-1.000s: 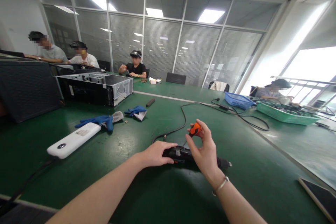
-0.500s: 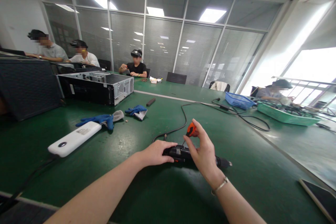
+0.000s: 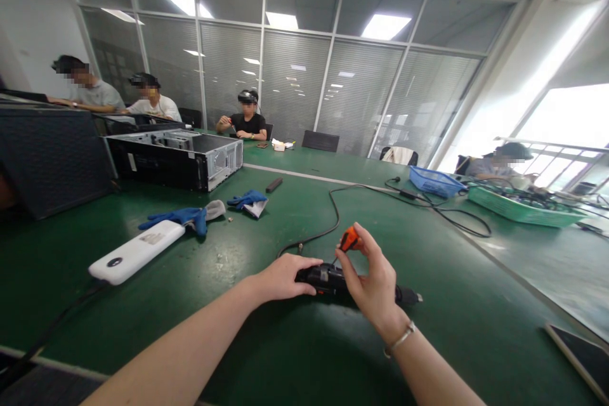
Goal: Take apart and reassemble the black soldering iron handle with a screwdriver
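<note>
A long black corded power tool lies on its side on the green table, its metal-tipped end pointing right. My left hand grips its left end, thumb and fingers on opposite sides. My right hand pinches the orange and black handle of a small screwdriver between thumb and fingers. The screwdriver's thin shaft slants down to the top of the power tool; its very tip is too small to make out. My right hand covers part of the tool's body.
A white power bank-like box, blue gloves and a dark bar lie left. Behind them is an open computer case. A black cord runs toward blue and green baskets. Several people sit around.
My right hand has shifted slightly down and right, and the screwdriver handle has sunk and tilted a little to the right. My left hand keeps its hold on the power tool.
</note>
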{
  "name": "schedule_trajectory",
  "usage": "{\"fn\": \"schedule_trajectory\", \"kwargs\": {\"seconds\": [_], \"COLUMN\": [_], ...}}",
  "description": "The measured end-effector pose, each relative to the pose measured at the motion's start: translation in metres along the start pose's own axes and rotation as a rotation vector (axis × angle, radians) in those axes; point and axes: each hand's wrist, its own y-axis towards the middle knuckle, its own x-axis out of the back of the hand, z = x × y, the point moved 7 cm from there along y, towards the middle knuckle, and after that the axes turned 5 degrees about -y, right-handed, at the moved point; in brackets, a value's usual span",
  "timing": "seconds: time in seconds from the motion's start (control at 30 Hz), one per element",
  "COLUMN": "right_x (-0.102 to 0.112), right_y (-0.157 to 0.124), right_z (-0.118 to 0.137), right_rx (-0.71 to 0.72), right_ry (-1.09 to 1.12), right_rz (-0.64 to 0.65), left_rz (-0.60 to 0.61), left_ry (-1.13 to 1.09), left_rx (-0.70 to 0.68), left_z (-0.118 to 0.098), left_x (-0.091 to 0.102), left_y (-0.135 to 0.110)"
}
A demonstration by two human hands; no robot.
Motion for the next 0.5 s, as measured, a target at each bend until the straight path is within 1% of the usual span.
{"fn": "schedule_trajectory", "kwargs": {"seconds": [0.07, 0.1, 0.17, 0.23, 0.3, 0.4, 0.5], "right_x": [0.007, 0.008, 0.007, -0.001, -0.011, -0.024, -0.030], "right_y": [-0.004, -0.007, -0.011, -0.015, -0.019, -0.023, -0.023], "right_z": [0.007, 0.011, 0.018, 0.024, 0.027, 0.025, 0.029], "right_rx": [0.050, 0.069, 0.087, 0.100, 0.097, 0.060, 0.074], "right_ry": [0.132, 0.212, 0.344, 0.401, 0.392, 0.307, 0.232], "right_rz": [-0.100, -0.130, -0.137, -0.086, -0.009, 0.092, 0.123], "left_rz": [-0.003, -0.004, -0.006, -0.009, -0.014, -0.021, -0.033], "left_ry": [-0.016, -0.026, -0.045, -0.054, -0.048, -0.041, -0.038], "left_rx": [-0.010, -0.021, -0.052, -0.080, -0.089, -0.083, -0.072], "left_z": [-0.001, -0.002, -0.004, -0.005, -0.004, 0.001, 0.005], "left_x": [0.000, 0.000, 0.000, 0.000, -0.001, -0.002, -0.004], "left_y": [0.000, 0.000, 0.000, -0.001, -0.001, -0.001, 0.000]}}
